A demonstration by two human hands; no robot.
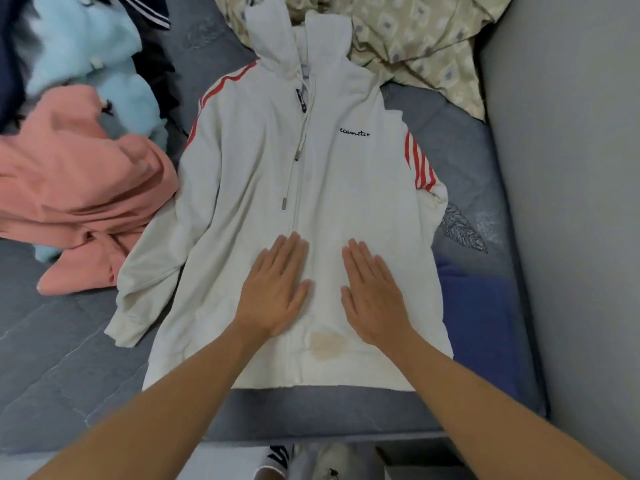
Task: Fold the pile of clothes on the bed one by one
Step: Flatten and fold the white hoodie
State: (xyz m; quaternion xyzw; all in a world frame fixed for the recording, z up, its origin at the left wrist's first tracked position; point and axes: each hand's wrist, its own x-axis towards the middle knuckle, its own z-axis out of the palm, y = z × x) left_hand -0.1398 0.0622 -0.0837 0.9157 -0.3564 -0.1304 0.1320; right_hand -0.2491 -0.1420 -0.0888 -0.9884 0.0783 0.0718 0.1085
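A white zip hoodie (263, 157) with red shoulder stripes lies face up and spread flat on the grey bed (69, 358), hood toward the far end. My left hand (275, 289) presses flat on its lower front, left of the zip. My right hand (374, 292) lies flat beside it, right of the zip, above a yellowish stain. Both hands have straight fingers and hold nothing. The left sleeve lies out along the body; the right sleeve is partly tucked under.
A pink garment (79, 199) is heaped at the left, with a light blue fluffy one (97, 60) and dark clothes behind it. A patterned beige cloth (422, 32) lies at the far end. A blue item (481, 317) sits at the right by the grey wall (571, 202).
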